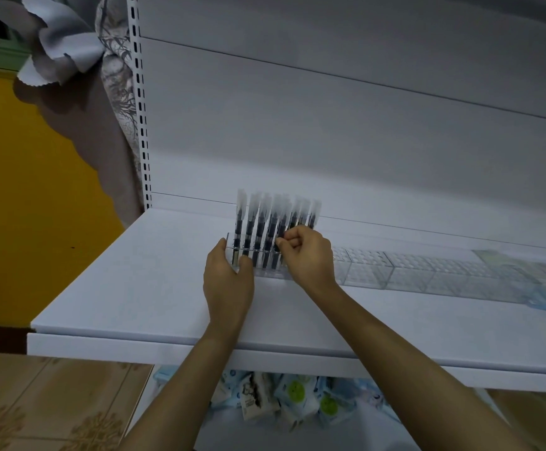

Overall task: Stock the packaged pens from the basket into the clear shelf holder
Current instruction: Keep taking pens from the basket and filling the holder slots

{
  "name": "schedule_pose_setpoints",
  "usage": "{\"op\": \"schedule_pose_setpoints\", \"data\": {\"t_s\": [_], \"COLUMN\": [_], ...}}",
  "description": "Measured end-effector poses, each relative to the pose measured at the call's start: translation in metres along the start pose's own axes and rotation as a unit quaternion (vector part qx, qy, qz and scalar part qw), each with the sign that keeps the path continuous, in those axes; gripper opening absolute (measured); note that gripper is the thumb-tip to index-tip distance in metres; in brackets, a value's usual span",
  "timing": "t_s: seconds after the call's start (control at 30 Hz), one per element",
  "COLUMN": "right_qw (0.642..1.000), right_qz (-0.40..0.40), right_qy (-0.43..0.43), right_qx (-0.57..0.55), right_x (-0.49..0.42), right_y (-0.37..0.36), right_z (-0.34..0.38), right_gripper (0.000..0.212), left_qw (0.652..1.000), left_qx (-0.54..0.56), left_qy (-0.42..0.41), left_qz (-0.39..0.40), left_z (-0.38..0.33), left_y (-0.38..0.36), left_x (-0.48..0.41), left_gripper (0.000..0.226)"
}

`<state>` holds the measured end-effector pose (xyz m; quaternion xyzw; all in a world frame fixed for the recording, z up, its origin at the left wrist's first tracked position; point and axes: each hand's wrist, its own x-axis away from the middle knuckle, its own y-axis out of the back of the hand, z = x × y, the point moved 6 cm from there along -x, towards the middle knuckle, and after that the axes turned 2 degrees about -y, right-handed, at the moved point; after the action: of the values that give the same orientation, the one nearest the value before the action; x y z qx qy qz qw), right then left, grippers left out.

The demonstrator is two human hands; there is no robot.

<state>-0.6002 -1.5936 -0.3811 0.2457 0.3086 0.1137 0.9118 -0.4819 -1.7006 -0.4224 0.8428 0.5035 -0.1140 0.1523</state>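
Right now my left hand point(227, 281) grips the left end of the clear shelf holder point(270, 274), thumb on its near face, fingers on the end wall. My right hand point(307, 255) pinches one of the packaged pens point(258, 222), fingertips closed on its wrapper partway up. The pens stand upright in a tight row at the holder's left end, on the white shelf point(135, 288). The holder's sections to the right look unfilled. The basket point(164, 375) sits below the shelf, mostly hidden. My worry: the wrappers touch, so pushing this pen down could drag or tip a neighbour. If my left grip slackens, the holder may slide.
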Motion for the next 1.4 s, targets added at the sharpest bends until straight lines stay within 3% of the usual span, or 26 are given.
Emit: {"op": "schedule_pose_setpoints", "data": {"t_s": [0.4,0.6,0.7,0.8,0.93,1.13,1.27,1.33,1.4], "right_qw": [0.999,0.999,0.996,0.988,0.972,0.977,0.974,0.966,0.942], "right_qz": [-0.004,0.01,0.051,0.106,0.129,0.04,0.022,0.086,0.193], "right_qy": [-0.021,-0.033,-0.038,-0.037,-0.008,0.033,0.046,0.02,-0.031], "right_qx": [-0.025,0.018,0.057,0.108,0.199,0.207,0.219,0.244,0.274], "right_x": [0.004,0.019,0.026,0.034,0.056,0.131,0.194,0.227,0.263], "right_y": [0.006,0.027,0.046,0.069,0.109,0.167,0.175,0.164,0.148], "right_z": [0.001,-0.002,-0.005,-0.009,-0.017,-0.037,-0.071,-0.106,-0.148], "right_gripper": [0.014,0.023,0.02,0.022,0.039,0.023,0.026,0.028,0.046], "left_qw": [1.0,0.995,0.992,0.987,0.937,0.819,0.796,0.788,0.766], "left_qx": [0.019,0.069,0.077,0.01,-0.168,-0.271,-0.319,-0.384,-0.449], "left_qy": [0.007,-0.004,-0.053,-0.157,-0.292,-0.464,-0.426,-0.344,-0.272], "left_qz": [-0.002,-0.069,-0.082,-0.023,0.095,0.201,0.289,0.336,0.37], "left_z": [0.005,0.002,-0.011,-0.032,-0.057,-0.054,-0.005,0.031,0.067], "left_y": [0.0,0.011,0.015,0.01,-0.002,-0.014,-0.027,-0.03,-0.027], "left_x": [-0.002,-0.002,0.002,0.014,0.045,0.141,0.195,0.214,0.237], "left_gripper": [0.053,0.042,0.025,0.009,0.014,0.031,0.033,0.041,0.053]}}
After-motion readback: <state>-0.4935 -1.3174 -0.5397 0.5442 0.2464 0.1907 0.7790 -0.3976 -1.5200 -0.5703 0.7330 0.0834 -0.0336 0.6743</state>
